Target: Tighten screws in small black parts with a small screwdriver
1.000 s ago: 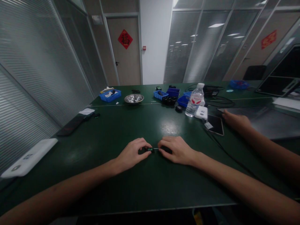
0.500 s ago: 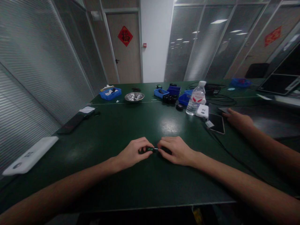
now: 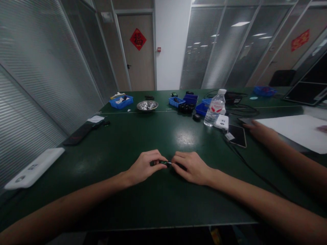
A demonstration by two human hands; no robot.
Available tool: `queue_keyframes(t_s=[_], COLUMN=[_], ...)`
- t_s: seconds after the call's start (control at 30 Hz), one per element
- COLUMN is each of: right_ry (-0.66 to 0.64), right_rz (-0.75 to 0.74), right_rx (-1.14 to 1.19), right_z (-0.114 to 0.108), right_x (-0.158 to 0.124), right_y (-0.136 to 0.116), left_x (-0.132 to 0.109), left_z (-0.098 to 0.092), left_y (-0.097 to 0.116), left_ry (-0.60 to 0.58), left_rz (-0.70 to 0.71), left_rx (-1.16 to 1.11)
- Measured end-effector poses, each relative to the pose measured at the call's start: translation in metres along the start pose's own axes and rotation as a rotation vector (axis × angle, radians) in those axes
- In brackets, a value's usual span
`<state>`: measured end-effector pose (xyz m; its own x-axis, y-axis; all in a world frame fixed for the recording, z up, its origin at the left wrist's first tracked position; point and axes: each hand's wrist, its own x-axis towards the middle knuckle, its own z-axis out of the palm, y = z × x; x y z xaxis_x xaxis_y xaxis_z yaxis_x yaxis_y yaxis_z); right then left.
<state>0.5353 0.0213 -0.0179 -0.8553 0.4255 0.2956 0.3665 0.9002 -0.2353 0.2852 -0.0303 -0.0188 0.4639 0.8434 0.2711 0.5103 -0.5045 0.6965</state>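
Observation:
My left hand (image 3: pixel 147 166) rests over the green table, its thumb and fingers closed on a small dark piece with a green circuit board (image 3: pixel 164 162). From that piece's right end a thin silver metal part (image 3: pixel 169 163) reaches to the fingertips of my right hand (image 3: pixel 190 166). The right thumb and index finger are pinched together at this silver part. Whether it belongs to the board piece or is a separate item, I cannot tell. Both hands sit close together, fingertips nearly touching.
Another person's hand (image 3: pixel 259 131) lies at the right, beside a white sheet (image 3: pixel 296 129). A water bottle (image 3: pixel 214 110), a phone (image 3: pixel 237 135) and blue bins (image 3: pixel 176 101) stand beyond my hands. Farther left are a metal bowl (image 3: pixel 147 106) and a white device (image 3: pixel 34 168).
A white sheet has come into view over the dark surface at the right. My hands keep almost the same pose, with the right fingers shifted slightly on the silver part.

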Motion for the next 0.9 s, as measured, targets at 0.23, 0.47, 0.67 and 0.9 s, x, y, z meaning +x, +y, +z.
queue_keyframes(t_s=[0.23,0.47,0.67,0.9], right_ry=[-0.014,-0.013,-0.041,-0.031], right_rz=[-0.019,0.007,-0.030,-0.035], right_rx=[-0.018,-0.028,-0.023,0.007], right_z=[-0.0004,-0.0026,-0.0036,-0.0031], right_x=[0.0018,0.0017,0.0006,0.0003], right_y=[-0.0010,0.0011,-0.0002,-0.0019], left_x=[0.0003,0.0009,-0.0001,0.0006], left_z=[0.0019,0.0004,-0.0009,-0.0034], left_y=[0.0019,0.0066,0.0062,0.0052], left_ry=[-0.026,0.036,-0.028,-0.031], left_rz=[0.001,-0.006,0.012,0.035], left_rx=[-0.001,0.023,0.016,-0.046])
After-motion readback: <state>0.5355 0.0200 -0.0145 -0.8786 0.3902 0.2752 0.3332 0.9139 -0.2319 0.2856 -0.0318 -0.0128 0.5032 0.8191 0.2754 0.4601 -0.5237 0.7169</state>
